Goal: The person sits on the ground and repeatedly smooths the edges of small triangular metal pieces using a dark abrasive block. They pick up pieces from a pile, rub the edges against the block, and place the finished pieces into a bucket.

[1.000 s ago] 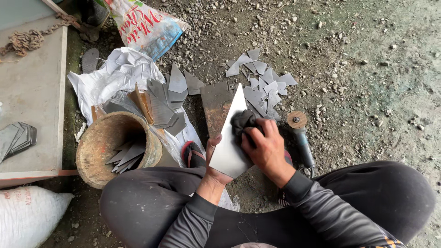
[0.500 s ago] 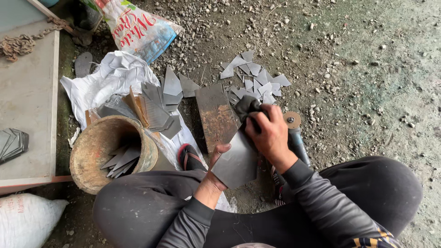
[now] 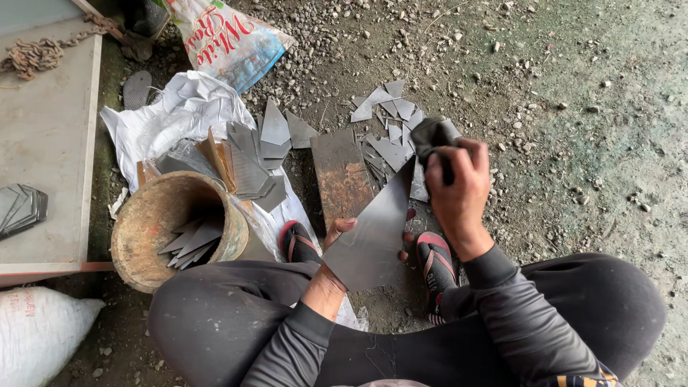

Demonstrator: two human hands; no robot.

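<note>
The left hand (image 3: 337, 247) grips a grey triangular metal sheet (image 3: 373, 233) from beneath, long axis slanting up-right, tip meeting the dark cloth (image 3: 433, 136) clutched by the right hand (image 3: 459, 186), hemmed by rusty plate (image 3: 340, 175), scrap pile (image 3: 387, 118), open gravel (image 3: 573, 129) rightward.

I see grey metal sheet (image 3: 373, 236), dark grey rag (image 3: 433, 132), rust-brown plate (image 3: 342, 175), tan-brown bucket (image 3: 154, 229), red-and-black sandals (image 3: 436, 252), white sack (image 3: 179, 115), black trousers (image 3: 215, 315).
</note>
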